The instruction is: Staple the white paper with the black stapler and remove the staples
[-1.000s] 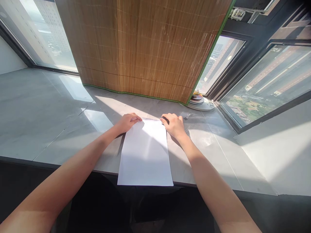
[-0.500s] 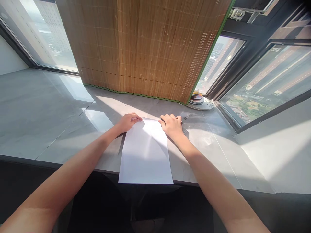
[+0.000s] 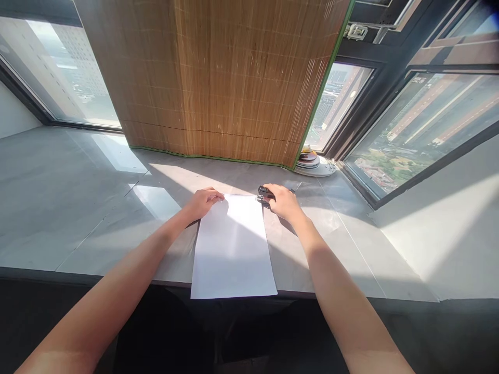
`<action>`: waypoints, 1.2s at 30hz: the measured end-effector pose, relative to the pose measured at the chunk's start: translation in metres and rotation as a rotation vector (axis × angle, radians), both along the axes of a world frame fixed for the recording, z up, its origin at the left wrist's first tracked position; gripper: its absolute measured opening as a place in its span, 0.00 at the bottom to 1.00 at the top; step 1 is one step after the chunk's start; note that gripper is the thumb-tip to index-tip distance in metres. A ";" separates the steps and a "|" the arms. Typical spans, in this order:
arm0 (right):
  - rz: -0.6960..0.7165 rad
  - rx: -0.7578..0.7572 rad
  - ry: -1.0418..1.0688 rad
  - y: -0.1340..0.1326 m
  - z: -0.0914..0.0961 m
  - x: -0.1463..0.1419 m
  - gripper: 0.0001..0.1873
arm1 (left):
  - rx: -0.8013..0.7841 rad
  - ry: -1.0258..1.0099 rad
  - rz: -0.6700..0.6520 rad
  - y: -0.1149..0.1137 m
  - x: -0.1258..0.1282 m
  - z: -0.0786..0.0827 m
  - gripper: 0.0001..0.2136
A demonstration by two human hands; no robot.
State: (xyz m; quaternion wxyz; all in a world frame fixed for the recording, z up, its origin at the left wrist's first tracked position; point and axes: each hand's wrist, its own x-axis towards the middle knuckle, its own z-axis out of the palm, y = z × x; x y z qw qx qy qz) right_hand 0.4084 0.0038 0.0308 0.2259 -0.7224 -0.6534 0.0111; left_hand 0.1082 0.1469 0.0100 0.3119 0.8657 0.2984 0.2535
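White paper [image 3: 234,249] lies on the grey sill, its near edge reaching a little past the sill's front edge. At its far left corner my left hand [image 3: 205,202] pinches the paper between thumb and fingers. My right hand [image 3: 286,201] is wrapped around a black stapler [image 3: 265,193], whose front end points left at the paper's far right corner. From here I cannot tell whether the paper sits between the stapler's jaws. Part of the stapler is hidden under my fingers.
A bamboo blind [image 3: 218,83] with green edging hangs down to the back of the sill [image 3: 93,208]. Stacked plates [image 3: 317,167] stand at the back right, beside the window frame. Small dark bits [image 3: 292,190] lie behind my right hand. A white wall [image 3: 448,234] rises on the right.
My right hand has shifted its hold, so more of the black stapler shows at the paper's far right corner. My left hand keeps its pinch. The camera view has turned slightly.
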 end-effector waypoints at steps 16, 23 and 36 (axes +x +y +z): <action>0.146 0.119 0.333 -0.002 0.005 -0.082 0.15 | 0.219 0.162 -0.003 0.005 0.004 -0.007 0.16; 0.186 0.008 0.361 -0.001 0.000 -0.098 0.14 | 0.113 -0.009 0.079 0.008 0.004 -0.006 0.14; 0.269 -0.051 0.439 0.001 -0.007 -0.077 0.09 | -0.587 -0.691 0.134 0.029 -0.016 0.003 0.18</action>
